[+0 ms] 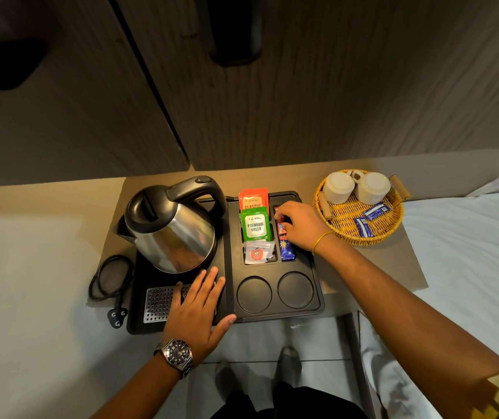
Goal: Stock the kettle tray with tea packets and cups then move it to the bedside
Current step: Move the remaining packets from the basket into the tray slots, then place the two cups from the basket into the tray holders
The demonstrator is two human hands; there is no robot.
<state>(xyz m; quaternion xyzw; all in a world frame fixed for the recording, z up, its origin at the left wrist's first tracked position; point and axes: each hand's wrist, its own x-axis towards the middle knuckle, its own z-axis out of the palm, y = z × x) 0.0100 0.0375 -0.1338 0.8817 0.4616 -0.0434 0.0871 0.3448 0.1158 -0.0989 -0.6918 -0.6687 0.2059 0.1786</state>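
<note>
1. Far left, the power cord (109,279) lies coiled just beside the black tray (317,297). My guess: if it's still attached to the kettle base, it could snag or drag once the tray gets carried.
2. Kettle (175,225) sits on the tray's left half. Left hand (195,309) lies flat next to it, fingers spread, gripping nothing, just steadying.
3. Middle compartments hold upright tea packets (254,219): orange behind, green in front, a white sachet nearest.
4. Right hand (298,225) has its fingers curled down on red sachets (281,229) in the narrow slot. Cramming could tip them.
5. Both round cup wells (254,294) are bare.
6. Cups (357,187) are still upside down in the wicker basket (345,234), with two blue sachets (369,219).
</note>
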